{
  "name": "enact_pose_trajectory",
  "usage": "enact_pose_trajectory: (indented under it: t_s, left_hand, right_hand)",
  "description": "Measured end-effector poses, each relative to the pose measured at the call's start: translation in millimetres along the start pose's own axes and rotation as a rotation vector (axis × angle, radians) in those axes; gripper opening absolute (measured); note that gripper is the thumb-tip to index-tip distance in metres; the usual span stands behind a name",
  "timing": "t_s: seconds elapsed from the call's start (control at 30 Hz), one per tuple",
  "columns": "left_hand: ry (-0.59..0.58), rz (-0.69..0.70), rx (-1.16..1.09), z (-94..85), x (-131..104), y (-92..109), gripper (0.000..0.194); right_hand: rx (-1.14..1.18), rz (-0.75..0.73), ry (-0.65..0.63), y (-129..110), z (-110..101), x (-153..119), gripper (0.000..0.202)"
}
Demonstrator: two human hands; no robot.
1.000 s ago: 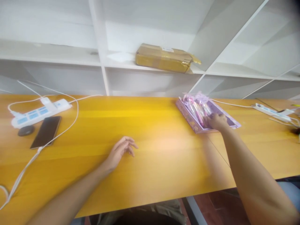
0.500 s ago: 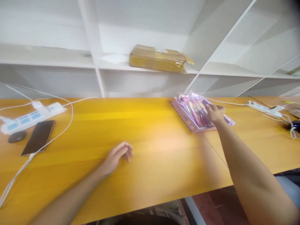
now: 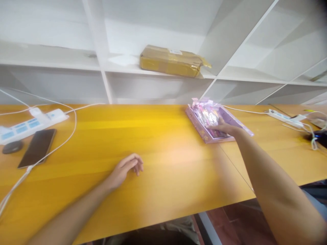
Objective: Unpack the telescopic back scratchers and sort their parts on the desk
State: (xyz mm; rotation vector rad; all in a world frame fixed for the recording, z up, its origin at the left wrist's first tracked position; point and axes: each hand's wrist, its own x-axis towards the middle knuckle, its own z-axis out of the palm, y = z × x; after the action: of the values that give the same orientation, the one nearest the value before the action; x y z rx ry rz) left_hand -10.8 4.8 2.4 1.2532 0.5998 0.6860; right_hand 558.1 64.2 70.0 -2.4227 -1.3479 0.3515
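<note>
A shallow purple box (image 3: 203, 133) with a patterned rim lies at the back right of the wooden table. Inside it, toward the left, are shiny clear packets (image 3: 208, 115) with pink and purple contents. My right hand (image 3: 224, 127) reaches into the box, its fingers at the packets' lower right edge; the fingertips are partly hidden, so a grip cannot be made out. My left hand (image 3: 129, 166) rests on the table near the middle, fingers loosely curled and apart, holding nothing.
A taped brown package (image 3: 170, 63) sits on the white shelf (image 3: 122, 68) behind. At the left are a power strip (image 3: 33, 124), a phone (image 3: 38, 148), a dark round object (image 3: 12, 147) and white cables. Another power strip (image 3: 284, 119) stands at the right.
My right hand has moved left and lower within the box. The packets are bunched further left, and more of the box's right interior shows. My left hand has stayed in place.
</note>
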Motion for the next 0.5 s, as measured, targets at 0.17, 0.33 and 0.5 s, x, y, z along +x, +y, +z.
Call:
enact_pose_trajectory:
  t_s: [0.17, 0.33, 0.5]
  left_hand:
    - [0.007, -0.026, -0.090, -0.5, 0.8, 4.7, 0.032]
    - [0.058, -0.029, -0.119, 2.5, 0.9, 8.0, 0.031]
    - [0.063, -0.034, -0.077, 4.1, -0.8, 8.9, 0.032]
  right_hand:
    - [-0.089, 0.167, -0.086, -4.8, 19.3, 17.8, 0.093]
    - [-0.141, 0.223, 0.017, -1.2, 41.7, 25.7, 0.108]
    - [-0.072, 0.197, 0.102, 8.8, 46.2, 34.7, 0.115]
